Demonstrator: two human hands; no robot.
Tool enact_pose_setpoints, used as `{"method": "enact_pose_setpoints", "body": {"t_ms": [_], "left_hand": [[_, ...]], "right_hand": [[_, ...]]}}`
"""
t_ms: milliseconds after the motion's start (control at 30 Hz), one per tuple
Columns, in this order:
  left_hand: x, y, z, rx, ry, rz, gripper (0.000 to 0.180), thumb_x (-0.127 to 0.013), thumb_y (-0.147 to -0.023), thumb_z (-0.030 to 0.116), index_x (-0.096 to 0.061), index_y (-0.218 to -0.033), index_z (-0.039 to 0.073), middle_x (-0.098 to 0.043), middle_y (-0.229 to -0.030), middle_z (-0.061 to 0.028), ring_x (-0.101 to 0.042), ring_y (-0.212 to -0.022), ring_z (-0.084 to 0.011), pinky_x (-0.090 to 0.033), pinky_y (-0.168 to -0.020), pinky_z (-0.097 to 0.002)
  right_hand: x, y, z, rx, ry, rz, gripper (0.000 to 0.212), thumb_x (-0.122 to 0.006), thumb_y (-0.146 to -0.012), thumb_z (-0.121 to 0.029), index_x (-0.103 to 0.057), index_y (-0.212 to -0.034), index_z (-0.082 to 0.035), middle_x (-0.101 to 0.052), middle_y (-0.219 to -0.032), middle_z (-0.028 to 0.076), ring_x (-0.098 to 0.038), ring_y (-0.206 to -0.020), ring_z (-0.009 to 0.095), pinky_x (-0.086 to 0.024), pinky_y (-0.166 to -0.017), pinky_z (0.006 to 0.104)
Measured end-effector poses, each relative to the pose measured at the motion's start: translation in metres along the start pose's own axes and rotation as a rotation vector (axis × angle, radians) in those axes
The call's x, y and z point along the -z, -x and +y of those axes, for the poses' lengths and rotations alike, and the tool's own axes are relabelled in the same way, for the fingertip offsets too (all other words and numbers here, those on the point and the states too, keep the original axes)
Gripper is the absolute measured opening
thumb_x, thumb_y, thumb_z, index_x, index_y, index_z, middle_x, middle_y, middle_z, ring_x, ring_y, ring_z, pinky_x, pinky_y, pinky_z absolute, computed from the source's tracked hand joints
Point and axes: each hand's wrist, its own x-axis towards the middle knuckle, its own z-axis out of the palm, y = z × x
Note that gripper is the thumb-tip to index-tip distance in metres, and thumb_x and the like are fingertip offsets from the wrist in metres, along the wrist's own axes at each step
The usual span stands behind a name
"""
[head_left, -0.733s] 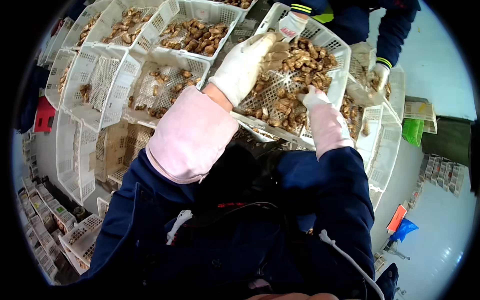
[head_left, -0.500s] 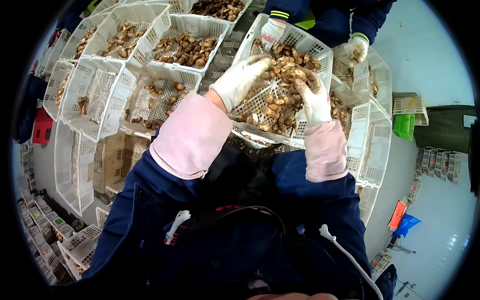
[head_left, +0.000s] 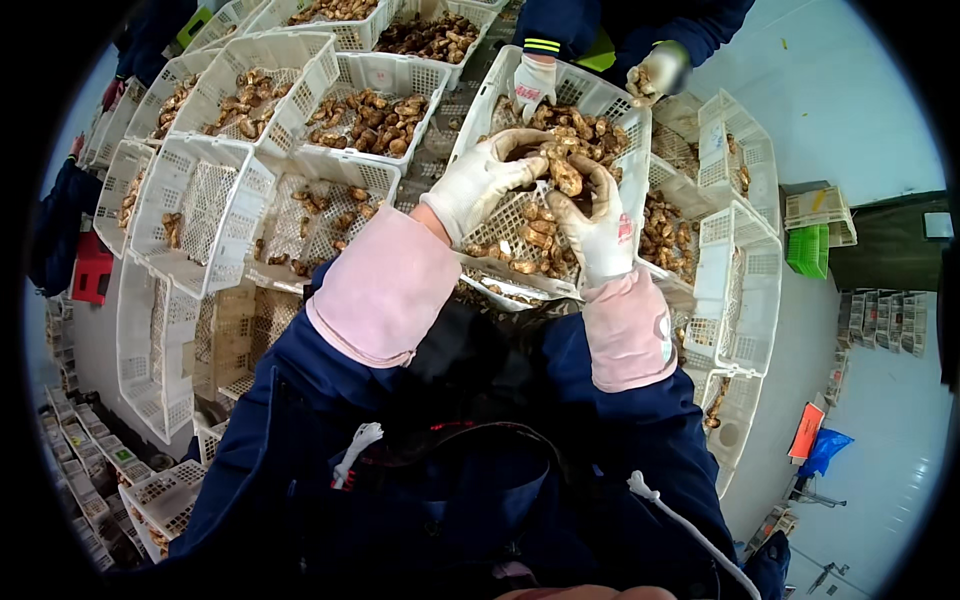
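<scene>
Both my hands wear whitish gloves, with pink sleeve cuffs behind them, over a white perforated crate point(head_left: 462, 160) of brown mushrooms. My left hand point(head_left: 478, 190) is curled, thumb and fingers closed round a mushroom point(head_left: 543, 152) that they partly hide. Beside it, my right hand point(head_left: 600, 225) pinches a knobbly brown mushroom point(head_left: 566, 178) between thumb and fingers; its glove is stained dark at the fingertips. Below the hands, loose mushrooms point(head_left: 535, 235) lie on the crate's mesh bottom. More mushrooms point(head_left: 598, 135) are heaped toward the far side.
Across the crate, a co-worker's gloved hand point(head_left: 533, 82) reaches into its far corner; the other hand point(head_left: 660, 72) is raised, holding something pale brown. Crates of mushrooms point(head_left: 375, 125) stand at left, more crates point(head_left: 745, 290) at right. A red stool point(head_left: 90, 268) is far left.
My hands have shifted slightly left, and the mushroom between them now shows more clearly. The co-worker's hand at the right has lifted up and left, away from the crates.
</scene>
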Motion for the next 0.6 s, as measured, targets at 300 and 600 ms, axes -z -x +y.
{"method": "enact_pose_setpoints", "body": {"t_ms": [300,600], "left_hand": [[-0.004,-0.002,0.005,-0.053,-0.351,-0.036,0.047,-0.067,-0.093,0.017,-0.054,-0.135,0.0,-0.06,-0.128,-0.0079,-0.054,-0.119,-0.0156,-0.04,-0.105,-0.0286],[0.0,-0.002,-0.004,0.032,-0.158,-0.013,0.04,-0.061,-0.099,0.024,-0.055,-0.132,0.002,-0.061,-0.125,-0.0053,-0.057,-0.112,-0.0123,-0.05,-0.092,-0.028]], "right_hand": [[0.008,0.003,-0.003,-0.352,-0.332,-0.066,0.039,-0.053,-0.102,-0.017,-0.048,-0.138,-0.003,-0.057,-0.132,0.009,-0.062,-0.097,0.013,-0.054,-0.08,0.0254],[0.023,0.001,-0.016,-0.629,-0.517,-0.157,0.046,-0.04,-0.098,0.0,-0.046,-0.143,-0.007,-0.057,-0.13,0.012,-0.066,-0.093,0.016,-0.059,-0.074,0.0282]]}}
